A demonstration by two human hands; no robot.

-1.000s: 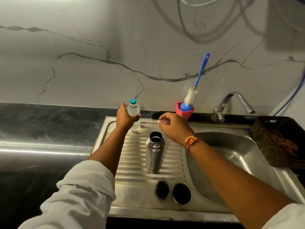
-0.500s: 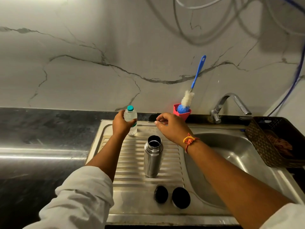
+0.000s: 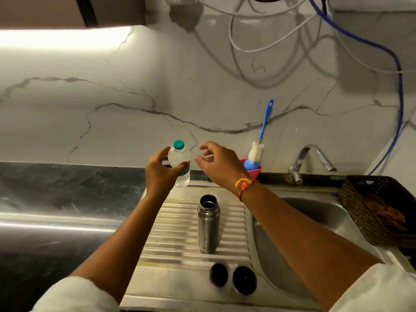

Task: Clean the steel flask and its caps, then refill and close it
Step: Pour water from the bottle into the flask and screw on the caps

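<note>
Left hand point(image 3: 161, 171) fingers wrapping water bottle point(image 3: 179, 163), cap on; right hand point(image 3: 219, 164) fingers spread, reaching for cap. Steel flask point(image 3: 208, 224) standing open on drainboard point(image 3: 171, 230), caps point(image 3: 233, 279) near front edge. Risks: forearm toppling flask; water spilling while pouring.

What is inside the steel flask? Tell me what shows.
The steel flask stands open and upright on the drainboard. Only its dark mouth and inner rim show; its wall hides anything deeper, so its contents cannot be told.

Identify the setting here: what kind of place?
Most likely a home kitchen: a steel sink with ribbed drainboard, a tap at a marble-look backsplash, and a bottle brush.
</note>
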